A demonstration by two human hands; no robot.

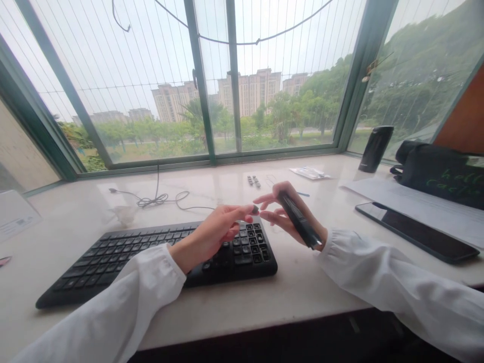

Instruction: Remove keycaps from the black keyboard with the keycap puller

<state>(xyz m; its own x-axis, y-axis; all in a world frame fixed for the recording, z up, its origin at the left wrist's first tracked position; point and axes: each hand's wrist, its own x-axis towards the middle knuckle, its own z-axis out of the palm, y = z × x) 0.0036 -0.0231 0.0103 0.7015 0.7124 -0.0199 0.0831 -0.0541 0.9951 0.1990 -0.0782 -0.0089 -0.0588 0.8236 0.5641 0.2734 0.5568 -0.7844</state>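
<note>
My left hand (223,224) is above the right part of a black keyboard (109,254), pinching a small dark keycap (255,209) between thumb and finger. Close to it, the fingertips of my right hand (278,209) reach toward the keycap; whether they touch it I cannot tell. A long, flat black brush-like tool (298,217) rests in my right hand, its frayed-looking end pointing down toward the wrist. Along the keyboard's right edge, several key positions (257,247) appear to have no caps. Part of the keyboard is hidden by my left hand and sleeve.
Several loose keycaps (253,181) lie on the white tabletop behind my hands, near a clear plastic packet (310,173). A coiled cable (153,200) is behind the keyboard. To the right are a phone (412,229), papers (427,204), a black bag (438,171) and a dark cylinder (375,148).
</note>
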